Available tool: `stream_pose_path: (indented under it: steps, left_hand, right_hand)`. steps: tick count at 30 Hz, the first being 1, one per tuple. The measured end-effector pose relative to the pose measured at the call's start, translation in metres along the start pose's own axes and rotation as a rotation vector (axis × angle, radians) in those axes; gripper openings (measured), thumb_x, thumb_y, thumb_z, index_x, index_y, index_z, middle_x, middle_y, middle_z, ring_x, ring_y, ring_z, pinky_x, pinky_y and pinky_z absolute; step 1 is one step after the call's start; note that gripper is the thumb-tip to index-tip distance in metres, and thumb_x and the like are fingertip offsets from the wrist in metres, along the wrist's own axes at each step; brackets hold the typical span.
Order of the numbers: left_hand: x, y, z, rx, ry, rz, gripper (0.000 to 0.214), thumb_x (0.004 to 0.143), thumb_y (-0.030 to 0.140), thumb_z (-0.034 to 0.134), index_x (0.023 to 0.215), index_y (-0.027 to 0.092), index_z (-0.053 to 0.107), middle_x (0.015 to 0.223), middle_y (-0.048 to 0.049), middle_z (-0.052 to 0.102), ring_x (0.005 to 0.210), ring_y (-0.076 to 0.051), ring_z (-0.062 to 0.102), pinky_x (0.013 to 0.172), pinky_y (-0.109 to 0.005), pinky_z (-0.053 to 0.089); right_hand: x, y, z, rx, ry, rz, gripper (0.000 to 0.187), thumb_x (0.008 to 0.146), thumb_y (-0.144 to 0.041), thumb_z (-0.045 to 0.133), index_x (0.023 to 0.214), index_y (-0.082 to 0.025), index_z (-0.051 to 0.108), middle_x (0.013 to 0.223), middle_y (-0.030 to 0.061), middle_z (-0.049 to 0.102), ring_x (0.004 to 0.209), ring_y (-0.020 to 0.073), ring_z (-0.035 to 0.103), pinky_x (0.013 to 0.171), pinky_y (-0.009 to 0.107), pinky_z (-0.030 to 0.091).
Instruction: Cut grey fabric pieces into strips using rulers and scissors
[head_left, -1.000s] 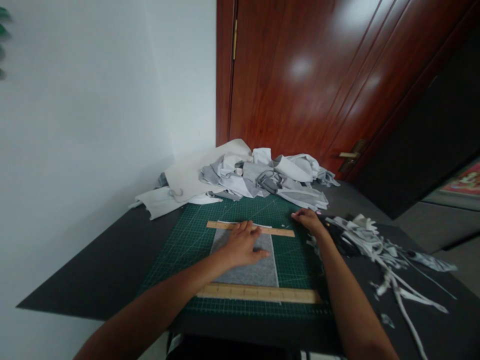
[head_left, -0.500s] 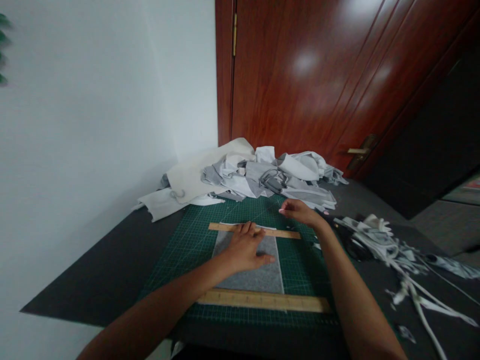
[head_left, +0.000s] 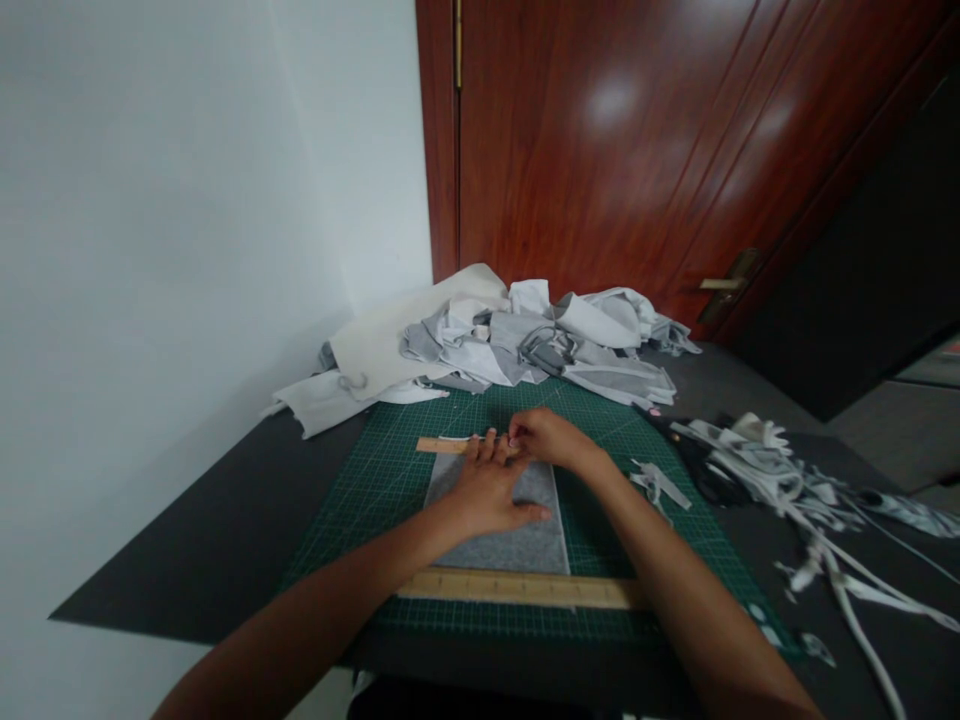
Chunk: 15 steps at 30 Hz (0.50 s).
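Note:
My left hand (head_left: 487,497) lies flat with its fingers spread, pressing a short wooden ruler (head_left: 430,444) across the far end of a grey felt-like fabric piece (head_left: 517,550). My right hand (head_left: 551,437) is closed in a pinch at the ruler's far edge, just right of my left fingertips. A small pale thing shows at its fingertips, too small to name. A white edge of fabric peeks out beyond the ruler. Across the near end of the grey piece rests a longer wooden ruler (head_left: 525,588), partly behind my right forearm.
Beneath everything is a green cutting mat (head_left: 360,500) on a black table (head_left: 247,520). Piled grey and white fabric scraps (head_left: 517,340) lie at the back by the door. Thin offcuts (head_left: 660,485) lie right of my hands, and tangled strips (head_left: 780,480) farther right.
My right hand has moved left and down from above the mat to the ruler beside my left fingers. My left hand stays on the ruler. The view has shifted slightly.

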<state>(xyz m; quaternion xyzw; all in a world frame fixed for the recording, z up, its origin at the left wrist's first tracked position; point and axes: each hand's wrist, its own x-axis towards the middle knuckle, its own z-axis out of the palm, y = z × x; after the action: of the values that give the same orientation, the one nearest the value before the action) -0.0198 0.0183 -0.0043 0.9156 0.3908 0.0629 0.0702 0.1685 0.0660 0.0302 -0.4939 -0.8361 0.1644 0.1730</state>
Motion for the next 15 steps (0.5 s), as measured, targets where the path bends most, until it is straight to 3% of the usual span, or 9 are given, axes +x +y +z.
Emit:
stream_pose_path:
  steps: [15]
  left_hand:
    - [-0.0002, 0.0032, -0.0032, 0.008, -0.005, -0.006, 0.111, 0.077, 0.093, 0.046, 0.162, 0.024, 0.031, 0.168, -0.0173, 0.028, 0.156, -0.046, 0.016, 0.124, -0.066, 0.01]
  right_hand:
    - [0.0009, 0.0019, 0.0085, -0.092, 0.054, -0.004, 0.014, 0.086, -0.011, 0.064, 0.09, -0.018, 0.076, 0.087, 0.0062, 0.074, 0.082, 0.0182, 0.063, 0.074, 0.026, 0.039]
